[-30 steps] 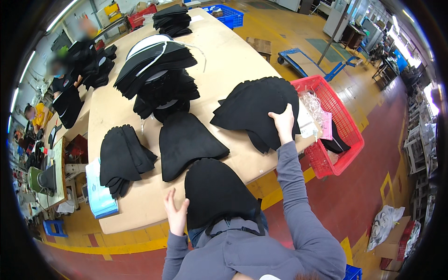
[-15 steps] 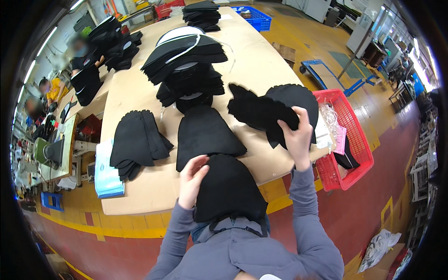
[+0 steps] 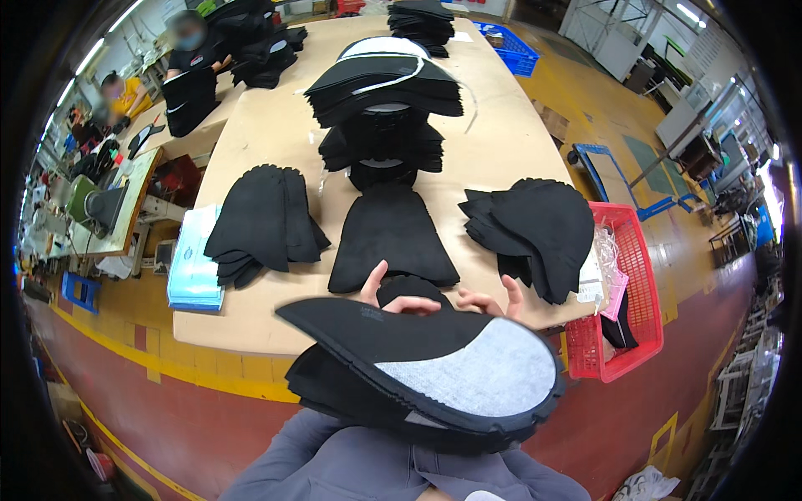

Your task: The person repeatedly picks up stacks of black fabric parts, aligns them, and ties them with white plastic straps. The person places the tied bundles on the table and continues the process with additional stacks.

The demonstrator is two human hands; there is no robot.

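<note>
A black cut fabric piece with a light grey patch is raised close in front of me, its edge notched. More black layers show under it. At its far edge are my left hand and my right hand, with bent fingers around the edge and palms hidden behind the piece. Past my hands, a black panel lies flat on the table. A fanned pile of black pieces lies to the left, and another pile to the right.
Tall stacks of black pieces tied with white strip stand mid-table. A blue-white packet lies at the left edge. A red basket adjoins the right corner; a blue trolley stands beyond. Two people work at far left.
My right hand has left the right pile and come to the middle beside my left. The piece with the grey patch is now up before me. The view has shifted.
</note>
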